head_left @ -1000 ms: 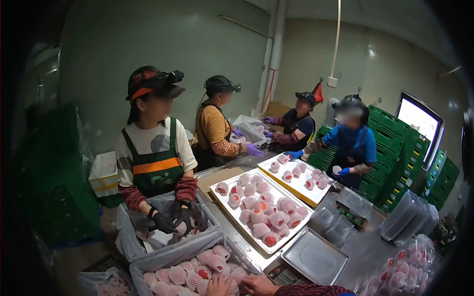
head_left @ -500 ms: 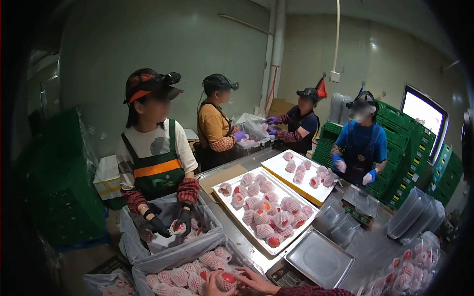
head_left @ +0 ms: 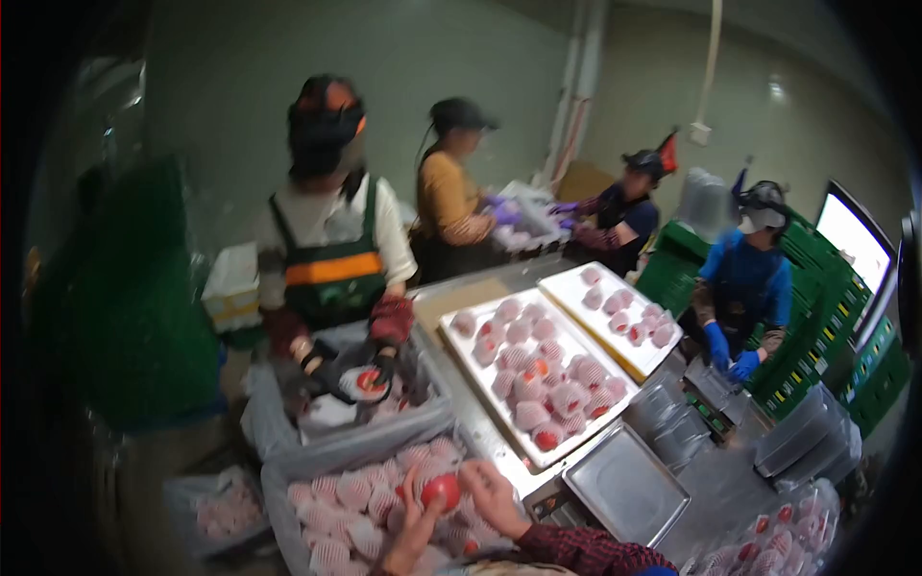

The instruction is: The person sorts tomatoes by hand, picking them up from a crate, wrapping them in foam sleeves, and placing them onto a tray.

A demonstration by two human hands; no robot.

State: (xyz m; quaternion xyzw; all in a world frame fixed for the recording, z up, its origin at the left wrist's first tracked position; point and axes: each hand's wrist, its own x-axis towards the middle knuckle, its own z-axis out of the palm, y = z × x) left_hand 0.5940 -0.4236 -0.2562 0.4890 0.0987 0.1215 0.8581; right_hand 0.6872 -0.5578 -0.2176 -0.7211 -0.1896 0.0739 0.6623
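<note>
My left hand (head_left: 413, 528) is wrapped around a red fruit (head_left: 441, 492) with a pale foam net (head_left: 434, 470) on its upper part. This fruit is above a lined crate (head_left: 279, 499) of foam-netted fruits. My right hand (head_left: 492, 496) is beside it on the right, fingers curled together near the net; what they pinch, if anything, is too blurred to make out. Right of the crate, a white tray (head_left: 499, 422) of netted fruits lies on the metal table (head_left: 480, 437), near an empty metal tray (head_left: 626, 485).
A co-worker in a green apron (head_left: 331, 288) holds a fruit over another lined crate (head_left: 279, 432). Three other people work behind the table. A second white tray (head_left: 615, 360), clear plastic boxes (head_left: 802, 437) and bagged fruits (head_left: 778, 538) are to the right.
The view has shifted, and surroundings appear lower. More of the red fruit is bare. My right hand's fingers have gone from extended to curled. The co-worker in blue now has both hands at the plastic boxes.
</note>
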